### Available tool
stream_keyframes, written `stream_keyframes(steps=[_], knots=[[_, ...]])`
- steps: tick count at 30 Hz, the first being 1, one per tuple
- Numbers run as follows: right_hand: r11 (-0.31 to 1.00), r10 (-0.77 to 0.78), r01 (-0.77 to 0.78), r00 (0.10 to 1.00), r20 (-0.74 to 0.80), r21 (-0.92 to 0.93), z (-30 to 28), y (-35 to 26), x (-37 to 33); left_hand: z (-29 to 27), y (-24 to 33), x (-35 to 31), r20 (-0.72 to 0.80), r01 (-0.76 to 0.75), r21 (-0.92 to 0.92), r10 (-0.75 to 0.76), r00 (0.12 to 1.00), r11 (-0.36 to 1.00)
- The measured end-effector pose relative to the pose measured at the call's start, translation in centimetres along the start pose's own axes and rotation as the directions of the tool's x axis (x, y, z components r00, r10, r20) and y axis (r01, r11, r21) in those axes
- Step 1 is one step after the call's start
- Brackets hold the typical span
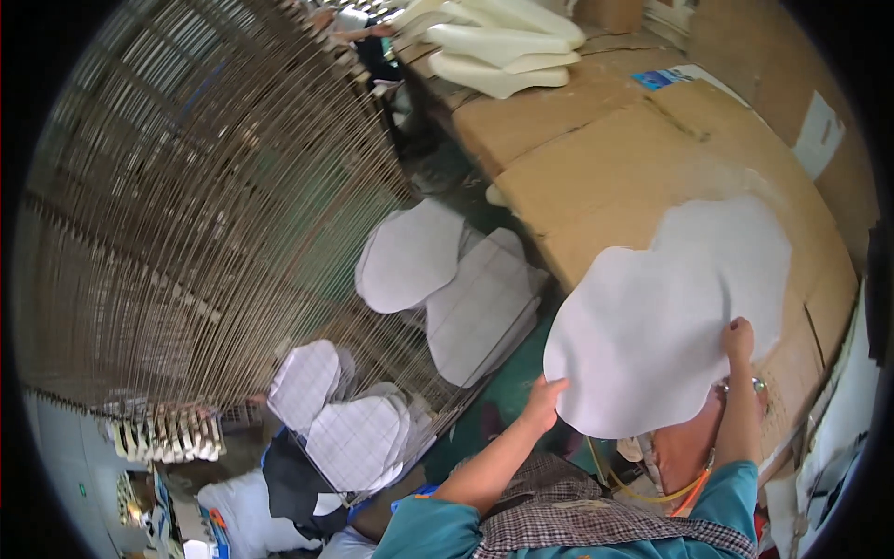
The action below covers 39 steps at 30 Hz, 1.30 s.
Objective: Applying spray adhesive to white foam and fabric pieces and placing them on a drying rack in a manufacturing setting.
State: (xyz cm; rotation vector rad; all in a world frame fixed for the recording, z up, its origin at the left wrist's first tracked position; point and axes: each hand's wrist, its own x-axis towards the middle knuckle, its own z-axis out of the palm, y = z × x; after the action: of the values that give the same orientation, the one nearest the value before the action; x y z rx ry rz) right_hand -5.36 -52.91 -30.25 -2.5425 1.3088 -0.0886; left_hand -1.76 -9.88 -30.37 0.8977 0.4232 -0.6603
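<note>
At far left, a wire rack [251,214] extends along the work area; flat, lobed pale sheets [410,256] rest on it in small stacks at its right side. To the right, smooth cream-coloured moulded pieces [503,47] lie piled at the far end of the cardboard-covered tabletop [577,177]. The left hand [543,402] grips the near left edge of the white sheet [643,345]: the thumb lies on the upper face, the other fingers are hidden beneath, and the gap is closed to about the sheet's thickness. The white sheet spans the space between both hands, its near left part overhanging the tabletop edge. Its upper right area lies toward the tabletop; whether this is a second layer cannot be determined. The right hand [738,340] has its fingers curled closed in a pinch at the sheet's right side. Gentle waves across the surface suggest a light, thin, flexible material that may crease or sag if held at one point only. Recommended hold: two well-separated points on the outline, thumb above, fingers below, with light tension.
</note>
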Motion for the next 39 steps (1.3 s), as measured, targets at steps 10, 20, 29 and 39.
stream_keyframes(steps=[10,20,29,39], knots=[[0.456,-0.510,-0.277,0.698,0.503,0.846,0.7,-23.0,-16.0,-20.6,11.8,-14.4,-0.245,0.015,-0.055,-0.028,0.969,0.998],[0.483,-0.553,-0.280,0.637,0.537,0.830,17.2,-41.8,-13.4,-30.0,13.2,-7.9,-0.451,-0.225,-0.162,0.130,0.883,0.961],[0.580,-0.301,-0.168,0.866,0.401,0.797,25.1,-42.6,-8.4,-32.0,11.1,4.7,-0.507,-0.135,-0.118,0.057,0.860,0.984],[0.635,-0.603,0.438,0.796,0.055,0.637,5.0,-24.2,-19.6,-30.4,7.2,3.9,-0.601,0.135,0.095,-0.052,0.798,0.986]])
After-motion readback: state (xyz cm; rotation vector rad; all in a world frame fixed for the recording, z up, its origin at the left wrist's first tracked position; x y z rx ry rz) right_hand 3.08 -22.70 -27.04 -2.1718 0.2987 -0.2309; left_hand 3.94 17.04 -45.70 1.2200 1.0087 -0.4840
